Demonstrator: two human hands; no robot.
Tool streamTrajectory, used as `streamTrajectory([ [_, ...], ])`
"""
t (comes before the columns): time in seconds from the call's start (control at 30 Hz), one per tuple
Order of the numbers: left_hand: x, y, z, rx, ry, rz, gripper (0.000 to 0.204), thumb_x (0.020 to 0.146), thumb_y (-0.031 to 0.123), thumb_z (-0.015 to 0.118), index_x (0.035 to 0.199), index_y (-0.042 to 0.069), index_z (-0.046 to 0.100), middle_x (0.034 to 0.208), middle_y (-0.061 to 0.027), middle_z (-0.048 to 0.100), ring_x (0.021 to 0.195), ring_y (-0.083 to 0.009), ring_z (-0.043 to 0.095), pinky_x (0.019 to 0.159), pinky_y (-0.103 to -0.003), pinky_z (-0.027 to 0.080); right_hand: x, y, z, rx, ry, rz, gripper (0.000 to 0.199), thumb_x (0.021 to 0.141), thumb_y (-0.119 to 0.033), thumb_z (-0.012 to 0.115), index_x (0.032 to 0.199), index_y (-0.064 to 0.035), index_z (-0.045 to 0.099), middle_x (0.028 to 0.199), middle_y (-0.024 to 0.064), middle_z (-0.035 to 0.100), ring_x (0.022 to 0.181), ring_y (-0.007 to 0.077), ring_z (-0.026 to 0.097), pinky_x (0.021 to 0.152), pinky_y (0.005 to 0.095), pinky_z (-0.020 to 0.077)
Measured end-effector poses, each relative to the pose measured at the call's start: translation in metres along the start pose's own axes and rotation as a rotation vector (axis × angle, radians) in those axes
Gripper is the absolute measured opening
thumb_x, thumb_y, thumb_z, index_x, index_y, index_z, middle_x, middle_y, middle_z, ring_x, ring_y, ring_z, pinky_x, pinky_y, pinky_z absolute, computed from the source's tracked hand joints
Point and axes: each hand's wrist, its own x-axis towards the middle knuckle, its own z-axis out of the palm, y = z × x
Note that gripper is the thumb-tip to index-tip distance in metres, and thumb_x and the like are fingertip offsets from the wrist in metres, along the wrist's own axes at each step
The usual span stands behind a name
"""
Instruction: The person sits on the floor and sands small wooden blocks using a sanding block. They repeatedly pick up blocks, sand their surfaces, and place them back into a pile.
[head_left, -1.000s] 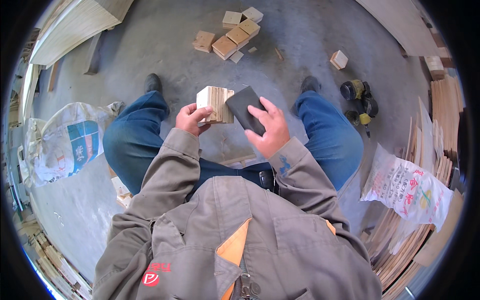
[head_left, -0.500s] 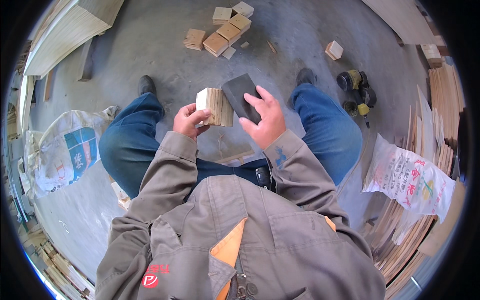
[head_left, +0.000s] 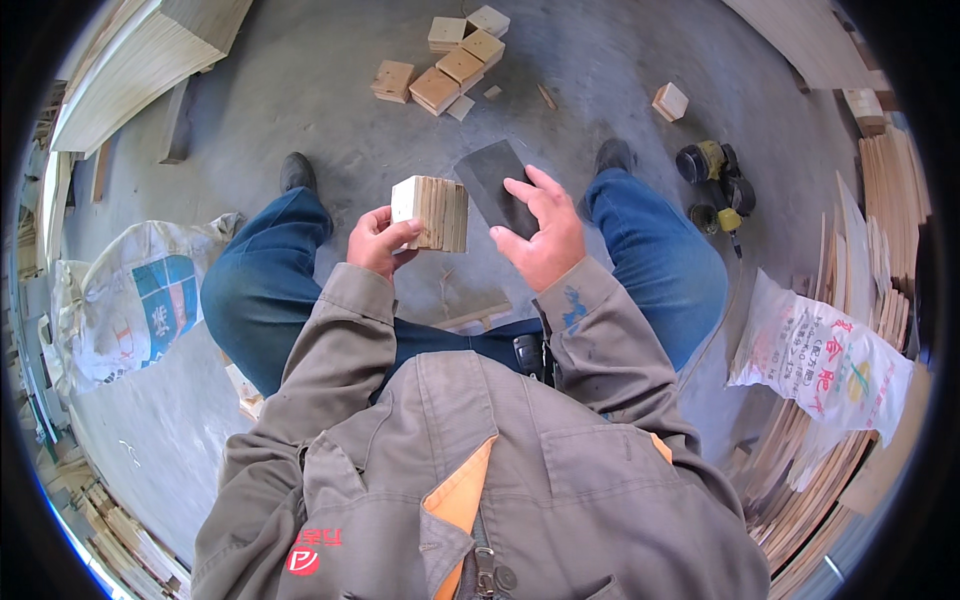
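Observation:
My left hand (head_left: 378, 243) is closed around the near left side of a plywood block (head_left: 437, 214), thumb on its face. The block has a pale smooth end and striped layered edges, and is held up between my knees. Just to its right, my right hand (head_left: 547, 226) grips a flat dark grey sanding block (head_left: 488, 178), thumb and fingers spread over it. The sanding block is tilted, its lower left edge near the plywood's right side. Whether the two touch at the far corner is hard to tell.
Several wooden blocks (head_left: 461, 65) lie on the concrete floor ahead, with a lone block (head_left: 670, 102) to their right. A yellow and black power drill (head_left: 716, 184) lies by my right foot. White sacks (head_left: 150, 300) lie at both sides; wood strips are stacked at right.
My right hand has moved a little to the right with the sanding block, slightly away from the plywood block. My left hand stays nearly where it was.

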Motion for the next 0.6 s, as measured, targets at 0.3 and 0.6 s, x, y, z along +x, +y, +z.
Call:
streamTrajectory([
  [0.3,0.012,-0.021,0.005,0.323,0.096,0.327,0.09,0.067,0.025,0.094,0.136,-0.009,0.047,0.124,-0.0215,0.062,0.111,-0.0261,0.064,0.099,-0.038,0.053,0.004,-0.008,0.012,0.027,0.069,0.019,0.063,0.074,-0.018,0.083,0.134,-0.0079,0.064,0.145,0.0279,0.052,0.13,0.0424,0.053,0.111,0.0472,0.0434],
  [0.6,0.01,-0.004,0.004,0.04,0.168,0.153,0.087,0.072,0.025,0.092,0.138,-0.007,0.047,0.124,-0.0187,0.063,0.107,-0.023,0.065,0.093,-0.039,0.055,-0.027,0.005,0.014,-0.03,-0.025,-0.022,0.061,0.074,-0.018,0.082,0.132,-0.0068,0.065,0.144,0.0278,0.051,0.126,0.0448,0.054,0.108,0.0497,0.0449],
])
